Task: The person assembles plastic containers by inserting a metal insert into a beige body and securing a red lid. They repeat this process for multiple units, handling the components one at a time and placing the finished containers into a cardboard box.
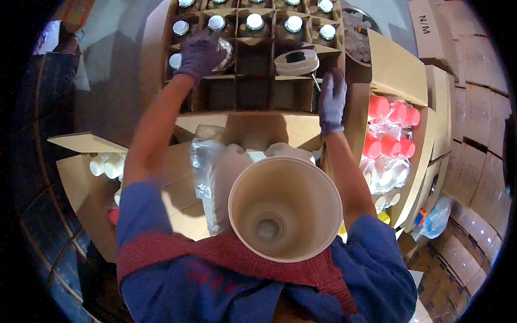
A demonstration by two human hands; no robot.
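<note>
My left hand (202, 55), in a dark grey glove, reaches into a divided cardboard carton (253, 119) and closes around a clear, rounded bottle (224, 56). Its fingers are partly blurred. Upright bottles with white caps (254, 22) fill the carton's far cells, and another capped bottle (175, 61) stands left of my hand. My right hand (333, 101), in a paler glove, extends along the carton's right side with fingers stretched forward. Just left of it, a pale round object with a black patch (297, 62) rests on the dividers, a thin metal rod (316, 82) beside it.
A large beige bucket (285, 167) stands before my chest. To the right, an open carton (414, 161) holds red-capped bottles (390, 145), and a metal bowl (378, 20) holds translucent pieces. White-capped bottles (113, 166) sit in a left carton. Stacked cartons (479, 113) line the right.
</note>
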